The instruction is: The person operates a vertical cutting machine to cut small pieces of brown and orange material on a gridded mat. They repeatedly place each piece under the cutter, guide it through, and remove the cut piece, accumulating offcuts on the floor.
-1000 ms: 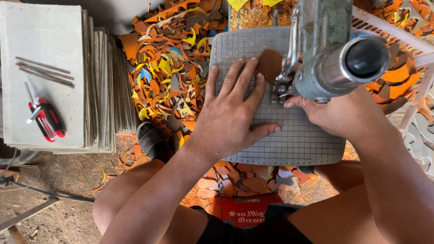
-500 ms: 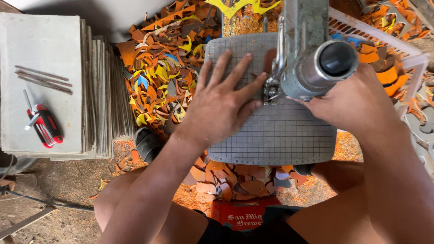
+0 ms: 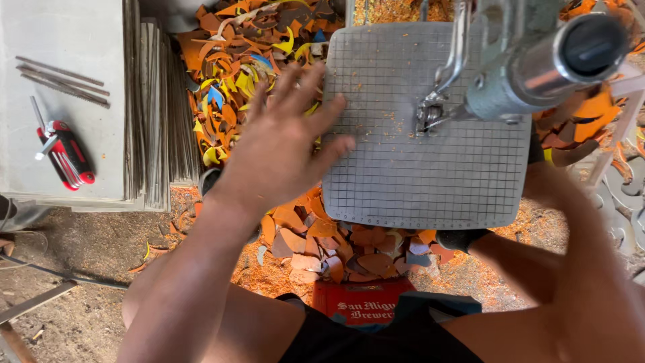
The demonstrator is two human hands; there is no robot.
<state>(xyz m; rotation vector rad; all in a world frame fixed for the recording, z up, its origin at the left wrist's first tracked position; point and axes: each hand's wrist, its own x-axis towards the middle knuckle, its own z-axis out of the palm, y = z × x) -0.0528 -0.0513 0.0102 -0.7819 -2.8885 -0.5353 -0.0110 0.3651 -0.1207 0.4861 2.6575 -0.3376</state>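
My left hand (image 3: 285, 144) hovers with fingers spread over the left edge of the grey gridded saw table (image 3: 403, 181), holding nothing. The table top is bare around the blade (image 3: 426, 117), which hangs under the metal saw arm (image 3: 537, 64). My right hand (image 3: 554, 191) is a blur at the table's right edge. Its fingers cannot be made out, and the forearm runs off toward the lower right.
A heap of orange, yellow and blue offcuts (image 3: 235, 74) lies left of the table, with more offcuts (image 3: 336, 252) and sawdust below it. A stack of grey sheets (image 3: 144, 101) stands far left, carrying a red folding key set (image 3: 64, 151) and thin rods (image 3: 64, 81).
A brown piece was pressed at the blade under both hands. Now the table is bare, my left hand has lifted off to the left, and my right hand has pulled back right.
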